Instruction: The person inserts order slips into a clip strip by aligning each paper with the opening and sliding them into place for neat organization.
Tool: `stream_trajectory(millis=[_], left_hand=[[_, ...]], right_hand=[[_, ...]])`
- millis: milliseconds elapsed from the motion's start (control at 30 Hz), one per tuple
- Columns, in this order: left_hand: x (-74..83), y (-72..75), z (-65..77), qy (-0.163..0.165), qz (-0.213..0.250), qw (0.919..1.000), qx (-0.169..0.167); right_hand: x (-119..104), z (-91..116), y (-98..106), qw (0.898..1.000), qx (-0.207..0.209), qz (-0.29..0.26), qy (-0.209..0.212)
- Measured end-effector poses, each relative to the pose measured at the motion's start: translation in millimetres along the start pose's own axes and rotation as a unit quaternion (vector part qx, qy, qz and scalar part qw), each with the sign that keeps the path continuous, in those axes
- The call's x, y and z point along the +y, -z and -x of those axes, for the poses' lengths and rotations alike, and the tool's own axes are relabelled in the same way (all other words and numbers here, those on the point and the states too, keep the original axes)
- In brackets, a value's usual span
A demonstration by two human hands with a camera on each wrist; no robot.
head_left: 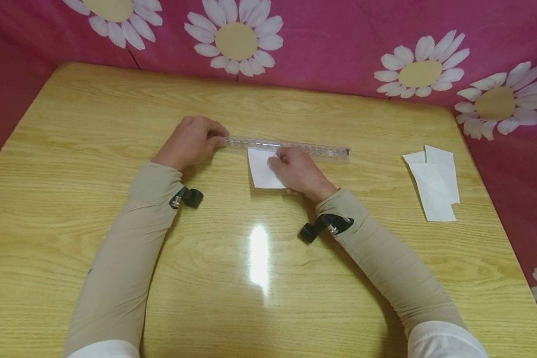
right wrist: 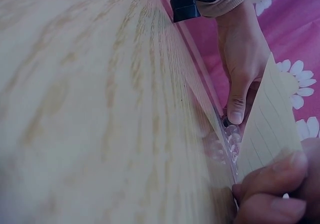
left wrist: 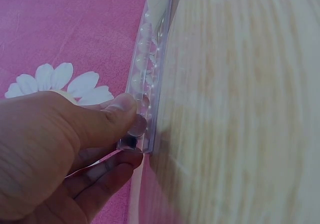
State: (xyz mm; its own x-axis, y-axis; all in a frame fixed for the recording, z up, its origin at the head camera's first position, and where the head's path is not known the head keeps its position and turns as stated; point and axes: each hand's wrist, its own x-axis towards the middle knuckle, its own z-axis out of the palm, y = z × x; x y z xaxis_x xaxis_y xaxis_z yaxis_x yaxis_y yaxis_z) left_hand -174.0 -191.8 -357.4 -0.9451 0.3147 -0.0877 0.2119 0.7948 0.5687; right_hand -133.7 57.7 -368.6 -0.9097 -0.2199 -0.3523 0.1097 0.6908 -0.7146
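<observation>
- Paper piece (head_left: 261, 171) gripped in the curled fingers of the right hand (head_left: 297, 171), which covers its right side; in the right wrist view those fingers are partly cut off
- Clear plastic strip (head_left: 324, 151) with a row of round shapes, its left end pinched between the left hand's (head_left: 192, 141) thumb and fingers, which hide that tip from the head view
- Paper's far edge meets the strip, any overlap hard to make out
- White slips (head_left: 436, 186) overlapping on the counter (head_left: 206, 278), right of both hands
- Pink flowered cloth (head_left: 326, 49) behind
</observation>
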Motion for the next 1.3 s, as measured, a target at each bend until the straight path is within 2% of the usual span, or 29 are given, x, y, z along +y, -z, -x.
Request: stream_trajectory(millis=[467, 1033, 1300], left_hand=[[0.6, -0.7, -0.6, 0.005, -0.001, 1.0, -0.005], [-0.8, -0.9, -2.1, -0.008, -0.01, 0.9999, 0.004], [-0.3, -0.3, -0.7, -0.003, -0.008, 1.0, 0.002]], right_hand=[[-1.7, -1.3, -3.2, 1.0, 0.001, -0.008, 0.009], [-4.4, -2.2, -4.7, 1.0, -0.004, -0.008, 0.002], [-4.4, -3.2, -5.9, 1.0, -0.006, -0.008, 0.016]])
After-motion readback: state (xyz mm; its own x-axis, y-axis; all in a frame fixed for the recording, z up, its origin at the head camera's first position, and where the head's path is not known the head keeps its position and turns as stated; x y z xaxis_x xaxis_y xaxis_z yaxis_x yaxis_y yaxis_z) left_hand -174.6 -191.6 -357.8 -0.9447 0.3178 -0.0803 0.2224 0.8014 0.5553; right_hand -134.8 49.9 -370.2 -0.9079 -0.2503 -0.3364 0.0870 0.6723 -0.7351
